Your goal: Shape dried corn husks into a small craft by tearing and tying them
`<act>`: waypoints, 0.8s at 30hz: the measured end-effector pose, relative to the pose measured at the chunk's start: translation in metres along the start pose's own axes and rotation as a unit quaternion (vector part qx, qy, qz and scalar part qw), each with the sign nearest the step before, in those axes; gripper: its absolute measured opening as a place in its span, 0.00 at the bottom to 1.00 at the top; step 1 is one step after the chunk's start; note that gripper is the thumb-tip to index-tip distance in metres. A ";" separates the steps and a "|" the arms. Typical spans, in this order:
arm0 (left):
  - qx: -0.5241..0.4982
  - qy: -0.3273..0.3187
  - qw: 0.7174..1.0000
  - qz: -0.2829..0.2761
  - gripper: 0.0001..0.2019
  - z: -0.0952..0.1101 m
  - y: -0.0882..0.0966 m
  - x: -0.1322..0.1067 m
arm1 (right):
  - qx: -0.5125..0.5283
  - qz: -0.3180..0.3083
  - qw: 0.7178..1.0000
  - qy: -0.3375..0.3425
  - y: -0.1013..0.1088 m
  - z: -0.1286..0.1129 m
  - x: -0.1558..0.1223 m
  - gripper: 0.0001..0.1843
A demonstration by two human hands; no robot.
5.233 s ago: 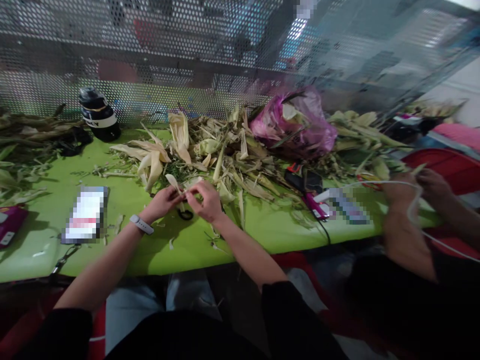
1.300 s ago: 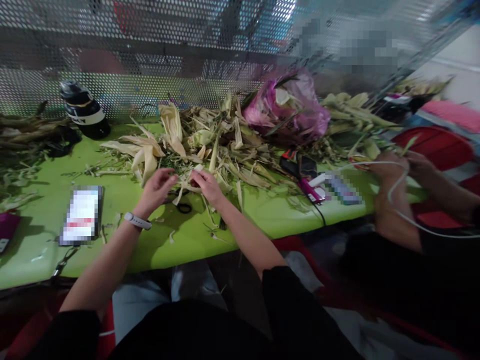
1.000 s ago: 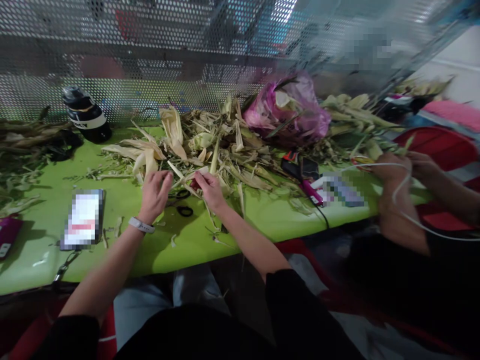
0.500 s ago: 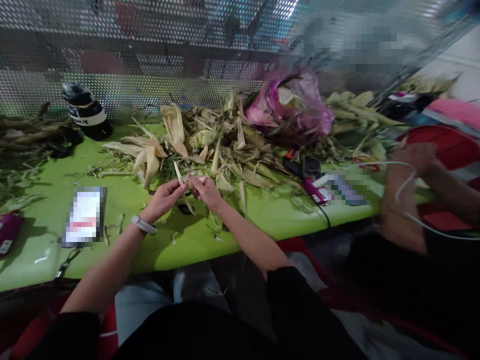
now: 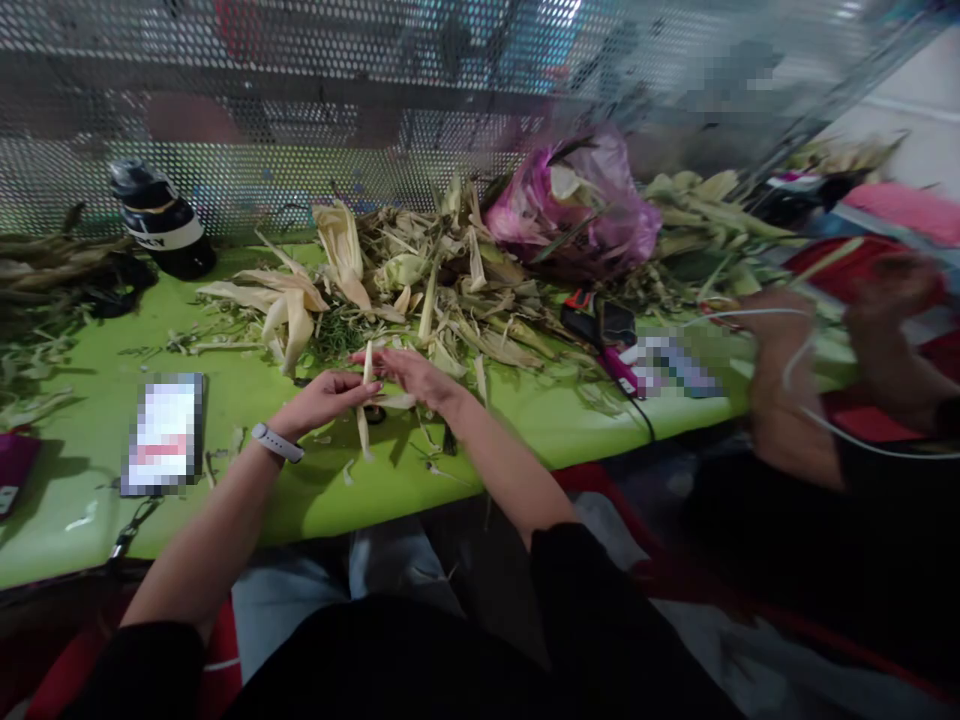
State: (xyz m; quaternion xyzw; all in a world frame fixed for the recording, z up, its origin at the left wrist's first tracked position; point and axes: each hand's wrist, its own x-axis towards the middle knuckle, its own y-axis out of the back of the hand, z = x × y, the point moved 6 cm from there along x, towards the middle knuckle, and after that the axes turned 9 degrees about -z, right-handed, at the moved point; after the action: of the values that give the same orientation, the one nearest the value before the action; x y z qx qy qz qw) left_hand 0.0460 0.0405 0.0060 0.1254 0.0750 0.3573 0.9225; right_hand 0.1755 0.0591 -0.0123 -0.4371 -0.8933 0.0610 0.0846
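My left hand (image 5: 330,397) pinches a narrow, pale strip of corn husk (image 5: 364,432) between thumb and fingers. The strip stands roughly upright in the view, its ends showing above and below the fingertips. My right hand (image 5: 416,377) is just to the right, its fingers stretched out towards the strip and apart. Below the right fingers another pale husk piece (image 5: 396,401) points sideways; whether it joins the strip I cannot tell. Right behind both hands lies a heap of dry corn husks (image 5: 401,275), with a curled pale husk (image 5: 289,325) at its left.
On the green table (image 5: 247,510) are a phone (image 5: 161,435), a dark bottle (image 5: 165,220), a pink plastic bag (image 5: 577,210) and a cable with devices (image 5: 622,370). A perforated metal panel (image 5: 300,120) stands behind. At right are a co-worker's hands (image 5: 780,320) beside a red container (image 5: 840,265).
My right fingers have opened and stretched out from their pinch. The husk strip has turned more upright in my left hand. The co-worker's hands have moved apart.
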 end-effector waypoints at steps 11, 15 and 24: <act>-0.008 0.033 0.996 -0.085 0.19 -0.009 -0.011 0.002 | -0.120 0.058 0.989 0.063 -0.012 -0.003 -0.001 0.19; -0.100 0.057 0.993 0.009 0.23 -0.013 0.003 -0.001 | -0.133 0.078 0.988 -0.004 -0.001 -0.005 -0.003 0.26; -0.131 0.066 0.987 0.070 0.19 -0.015 0.014 -0.003 | -0.338 0.120 0.933 0.019 -0.001 -0.033 -0.015 0.27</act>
State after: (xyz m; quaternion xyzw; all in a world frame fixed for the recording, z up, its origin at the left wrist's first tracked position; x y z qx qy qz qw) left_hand 0.0315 0.0508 -0.0039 -0.0157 0.0792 0.4352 0.8967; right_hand 0.1908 0.0482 0.0191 -0.5448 -0.8003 -0.2432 -0.0594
